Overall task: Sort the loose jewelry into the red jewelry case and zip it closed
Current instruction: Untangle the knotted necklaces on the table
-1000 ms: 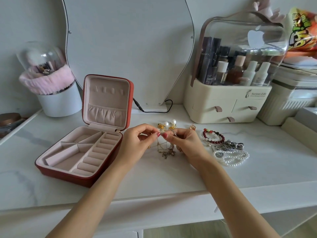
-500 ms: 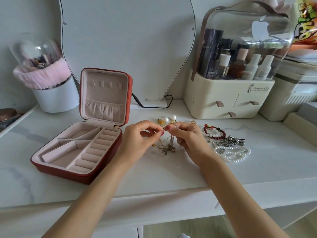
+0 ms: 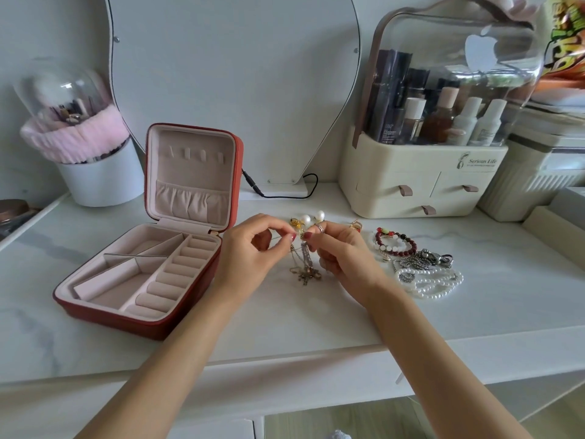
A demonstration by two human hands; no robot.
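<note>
Centre frame: left hand (image 3: 253, 248) and right hand (image 3: 343, 251) both pinch thin tangled chains (image 3: 304, 264) dangling onto tabletop (image 3: 316, 318). Light, limp, snag-prone; best pinched near clasp. Red jewelry case (image 3: 142, 267) open, centre left, compartments bare.

Left hand (image 3: 253, 251): mid-frame, fingers curled, thumb and forefinger pinched together. Right hand (image 3: 340, 248): just beside it, likewise curled and pinching, fingertips nearly meeting the left's. Both bare forearms rise from the lower edge of the frame, converging toward centre.
</note>
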